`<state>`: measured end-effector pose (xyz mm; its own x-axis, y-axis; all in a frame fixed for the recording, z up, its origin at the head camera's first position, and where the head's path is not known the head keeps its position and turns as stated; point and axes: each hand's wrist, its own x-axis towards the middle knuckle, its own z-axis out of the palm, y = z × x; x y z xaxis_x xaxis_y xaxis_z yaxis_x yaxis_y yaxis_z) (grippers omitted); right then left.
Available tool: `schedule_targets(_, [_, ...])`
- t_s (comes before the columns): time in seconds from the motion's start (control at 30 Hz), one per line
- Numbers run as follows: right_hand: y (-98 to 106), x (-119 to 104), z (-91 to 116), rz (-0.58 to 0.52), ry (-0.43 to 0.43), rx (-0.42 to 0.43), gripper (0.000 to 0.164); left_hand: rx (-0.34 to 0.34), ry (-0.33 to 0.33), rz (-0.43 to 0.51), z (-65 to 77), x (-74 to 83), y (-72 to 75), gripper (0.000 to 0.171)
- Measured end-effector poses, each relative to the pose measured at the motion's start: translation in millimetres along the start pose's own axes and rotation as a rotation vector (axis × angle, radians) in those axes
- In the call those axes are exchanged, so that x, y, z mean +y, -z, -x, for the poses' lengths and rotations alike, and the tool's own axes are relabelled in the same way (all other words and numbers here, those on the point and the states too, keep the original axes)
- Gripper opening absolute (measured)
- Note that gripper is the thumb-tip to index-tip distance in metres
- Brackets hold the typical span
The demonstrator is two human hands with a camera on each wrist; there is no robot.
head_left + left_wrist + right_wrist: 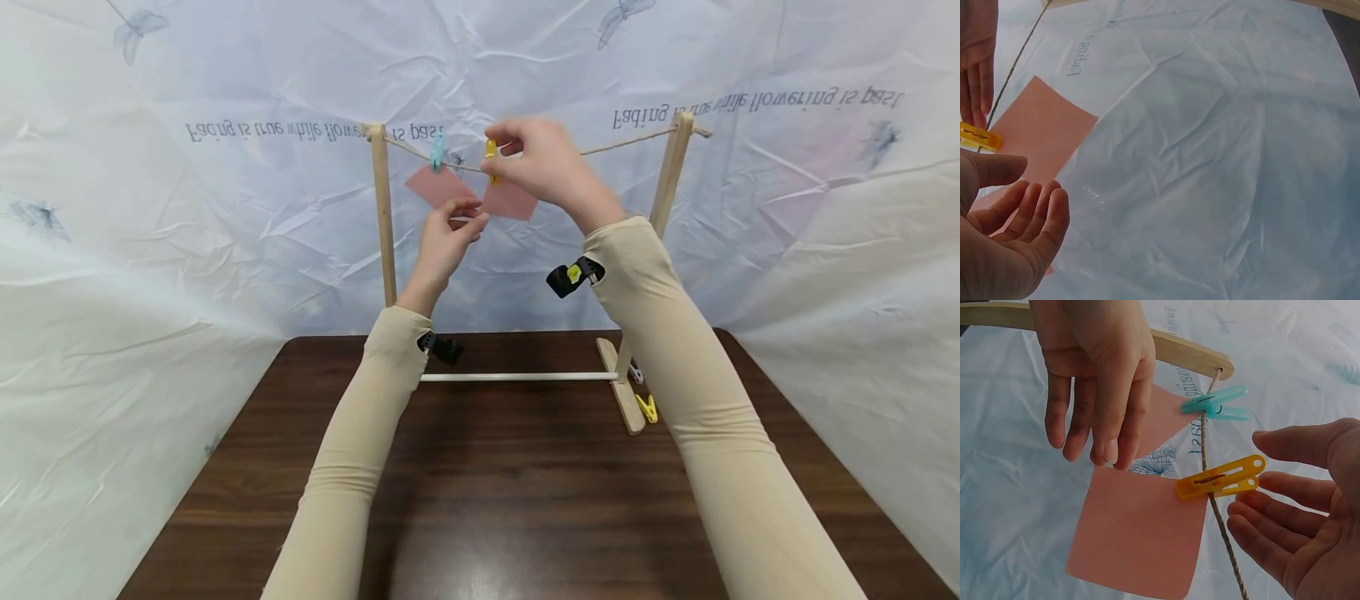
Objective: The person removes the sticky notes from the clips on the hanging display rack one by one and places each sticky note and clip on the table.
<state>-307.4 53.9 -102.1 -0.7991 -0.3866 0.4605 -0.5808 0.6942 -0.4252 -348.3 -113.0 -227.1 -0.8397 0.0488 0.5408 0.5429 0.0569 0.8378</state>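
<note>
A yellow clothespin (492, 163) clips a square of pink paper (1138, 537) to a thin rope (1225, 534). Beside its handles, my right hand (546, 162) has its thumb and fingers spread apart; in the right wrist view a gap shows between thumb and clothespin. To the left, a teal clothespin (437, 153) holds a second pink paper (437, 185), which hangs at a slant. My left hand (444, 243) is by the neighbouring edges of the two papers, fingers loosely bent. In the left wrist view its thumb (1007, 169) stands apart from the fingertips, and part of one paper is behind it.
The rope runs between a left wooden post (383, 217) and a right wooden post (673, 171). A white rod (517, 377) joins them low down. By the right wooden foot (624, 396) lie another yellow clothespin (648, 408) and a whitish one (637, 373) on the dark table (480, 500).
</note>
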Motion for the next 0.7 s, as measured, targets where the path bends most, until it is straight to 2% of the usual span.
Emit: schedule_targets(0.7, [0.4, 6.9, -5.4, -0.009, 0.010, -0.003, 0.048, -0.020, 0.010, -0.047, -5.4, 2.8, -3.9, 0.030])
